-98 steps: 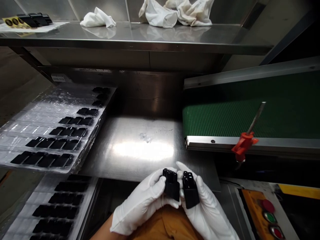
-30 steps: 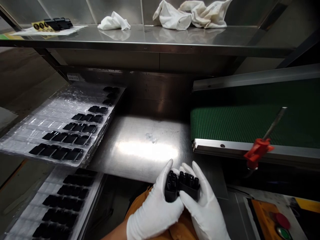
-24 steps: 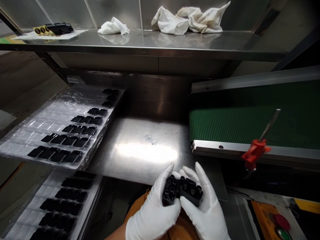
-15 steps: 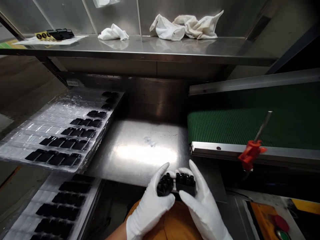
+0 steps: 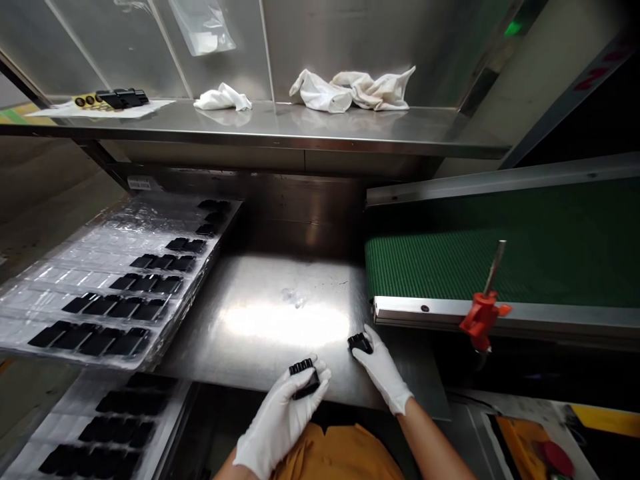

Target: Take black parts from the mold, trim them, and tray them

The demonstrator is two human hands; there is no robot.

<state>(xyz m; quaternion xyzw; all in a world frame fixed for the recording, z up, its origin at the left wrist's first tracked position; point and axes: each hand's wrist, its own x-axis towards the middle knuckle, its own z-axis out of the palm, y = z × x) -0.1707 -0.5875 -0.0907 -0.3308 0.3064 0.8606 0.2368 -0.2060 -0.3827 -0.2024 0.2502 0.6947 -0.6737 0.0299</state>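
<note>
My left hand (image 5: 285, 413), in a white glove, holds a black ribbed part (image 5: 306, 379) over the front edge of the steel table (image 5: 280, 287). The thumb lies across the part and the fingers wrap behind it. Farther right, my right hand (image 5: 381, 370), also gloved, grips a second black part (image 5: 359, 343) by its right side, over the table near the conveyor's lower corner. The two hands are apart. Whether the second part touches the table I cannot tell.
Clear plastic trays with rows of black parts (image 5: 103, 340) stand at the left, with more trays (image 5: 65, 427) below. A green conveyor belt (image 5: 450, 260) with a red clamp (image 5: 483, 320) is at the right. White cloths (image 5: 320, 92) lie on the steel shelf (image 5: 270, 127).
My hands have moved apart. The right hand went forward with its black part, and the left moved slightly left with the other. The camera view has shifted.
</note>
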